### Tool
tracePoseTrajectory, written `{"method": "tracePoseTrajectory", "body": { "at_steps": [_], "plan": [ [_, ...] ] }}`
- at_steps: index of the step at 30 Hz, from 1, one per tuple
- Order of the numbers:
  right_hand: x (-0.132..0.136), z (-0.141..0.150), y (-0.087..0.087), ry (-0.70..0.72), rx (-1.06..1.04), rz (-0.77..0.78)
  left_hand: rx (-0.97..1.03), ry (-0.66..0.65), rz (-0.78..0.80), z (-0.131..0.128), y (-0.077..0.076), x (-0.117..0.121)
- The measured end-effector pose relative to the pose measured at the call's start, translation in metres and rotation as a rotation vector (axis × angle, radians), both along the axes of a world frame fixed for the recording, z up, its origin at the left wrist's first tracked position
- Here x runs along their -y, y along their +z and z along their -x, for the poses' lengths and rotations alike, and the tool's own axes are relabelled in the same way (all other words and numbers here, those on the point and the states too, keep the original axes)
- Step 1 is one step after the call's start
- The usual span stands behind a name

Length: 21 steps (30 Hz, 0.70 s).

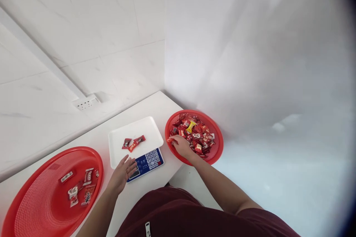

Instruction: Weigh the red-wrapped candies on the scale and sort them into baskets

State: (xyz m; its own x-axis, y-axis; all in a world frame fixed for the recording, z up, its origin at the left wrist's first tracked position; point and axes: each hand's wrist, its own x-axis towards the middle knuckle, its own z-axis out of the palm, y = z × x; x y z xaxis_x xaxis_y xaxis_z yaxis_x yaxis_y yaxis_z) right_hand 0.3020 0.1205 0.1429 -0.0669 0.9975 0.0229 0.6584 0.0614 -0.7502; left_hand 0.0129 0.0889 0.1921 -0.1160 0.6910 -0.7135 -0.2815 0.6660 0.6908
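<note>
Showing 2 bare hands over a smooth white table (pixel 140 113). Left hand (pixel 121 174): fingers loosely spread, at the near edge of a white tray (pixel 150 129), by the display end of a blue scale panel (pixel 144 163); palm bare. Right hand (pixel 181 146): fingers curled at the left rim of the right basket (pixel 219 148); orange-red bit at fingertips, can't tell if pinched wrapper or basket rim.

Tray: shallow, glossy, rounded corners, low lip, sits above the scale. Wrapped sweets (pixel 134 144) on it: red, orange and dark crinkly film, flat pillow shapes, bunched left of the middle. Scale panel: flat, white keys with dark numerals.

Right basket: round red plastic, mesh wall, heaped with mostly red shiny wrappers plus 1 yellow sweet (pixel 190 126) near the top. Left basket (pixel 36 200): red, wide, fine mesh, smooth thick rim; scattered red and white packets (pixel 80 189) toward its right side.

Edges: table's far corner meets 2 walls, 1 marble-veined (pixel 111 26), 1 plain pale (pixel 264 63). White socket block (pixel 86 102) on the veined wall. Right basket's near rim reaches out over the table's front edge. Room to move: wider tabletop strip behind tray; narrow gaps between tray and each basket; air above everything open.
</note>
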Motion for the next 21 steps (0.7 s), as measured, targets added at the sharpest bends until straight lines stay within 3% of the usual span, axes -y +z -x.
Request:
{"method": "tracePoseTrajectory", "body": {
  "at_steps": [3, 6, 8, 10, 13, 17, 21],
  "plan": [
    [0.009, -0.053, -0.010, -0.099, 0.203, 0.107, 0.041, -0.094, 0.040, -0.005, -0.003, 0.016],
    [0.012, -0.097, -0.021, -0.397, 0.418, 0.210, 0.037, -0.124, 0.077, -0.003, -0.010, 0.028],
    [0.013, -0.116, -0.029, -0.527, 0.455, 0.310, 0.021, -0.129, 0.088, 0.000, -0.014, 0.033],
    [0.013, -0.125, -0.035, -0.565, 0.423, 0.366, 0.009, -0.124, 0.090, 0.004, -0.018, 0.036],
    [0.011, -0.128, -0.037, -0.594, 0.272, 0.327, -0.005, -0.105, 0.087, 0.006, -0.020, 0.039],
    [0.009, -0.124, -0.027, -0.581, -0.037, 0.325, -0.022, -0.110, 0.079, 0.002, -0.018, 0.040],
    [0.005, -0.117, -0.013, -0.564, -0.486, 0.347, -0.001, -0.153, 0.073, -0.003, -0.011, 0.039]
  ]
}}
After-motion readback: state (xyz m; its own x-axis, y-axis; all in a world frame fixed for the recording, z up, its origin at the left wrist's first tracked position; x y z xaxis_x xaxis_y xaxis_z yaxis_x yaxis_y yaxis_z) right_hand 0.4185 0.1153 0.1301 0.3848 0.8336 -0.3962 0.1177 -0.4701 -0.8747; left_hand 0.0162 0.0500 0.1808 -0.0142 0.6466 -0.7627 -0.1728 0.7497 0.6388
